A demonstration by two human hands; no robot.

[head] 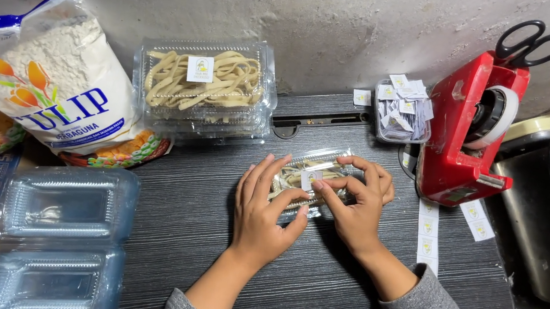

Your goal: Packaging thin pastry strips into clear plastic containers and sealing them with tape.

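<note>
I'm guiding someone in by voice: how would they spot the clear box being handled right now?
On the dark striped table top, look in front of the red tape dispenser. The small clear box lies under the left hand and right hand. Unlike the stacked noodle boxes behind, it lies single under both hands.

Left hand (pixel 260 209) and right hand (pixel 355 199) rest on a small clear plastic clamshell box of pale noodles (pixel 307 175), thumbs pressing a small white square sticker (pixel 310 178) on its lid. Dark woodgrain tabletop (pixel 193 207). Behind: larger clear clamshell of noodles (pixel 203 84), white flour bag (pixel 55 81), red tape dispenser (pixel 466 142), black-handled scissors (pixel 529 40). Empty clear clamshells (pixel 55 240) at left.
</note>
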